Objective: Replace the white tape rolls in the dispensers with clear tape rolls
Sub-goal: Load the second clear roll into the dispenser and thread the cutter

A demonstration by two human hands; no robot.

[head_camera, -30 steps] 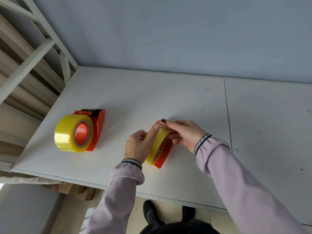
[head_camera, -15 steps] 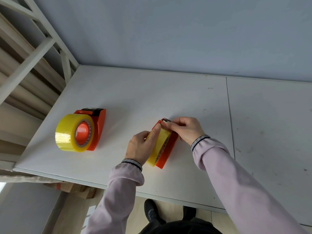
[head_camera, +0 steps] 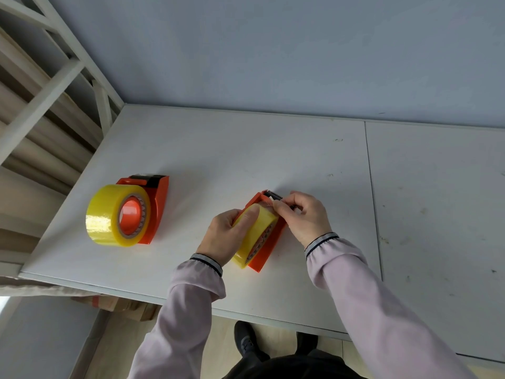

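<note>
- The left dispenser [head_camera: 157, 203], well apart to the left of the held dispenser [head_camera: 266, 250], already carries a yellowish clear roll [head_camera: 109, 214]; this one seems finished.
- The left hand [head_camera: 222, 236] is wrapped around the second clear roll [head_camera: 257, 228], which sits in the held dispenser.
- The right hand [head_camera: 303, 214] pinches narrowly at its toothed cutter [head_camera: 273, 194], probably on the tape end; threading seems the last step.
- Glossy round rolls, smooth orange plastic, matte white table [head_camera: 246, 149].
</note>
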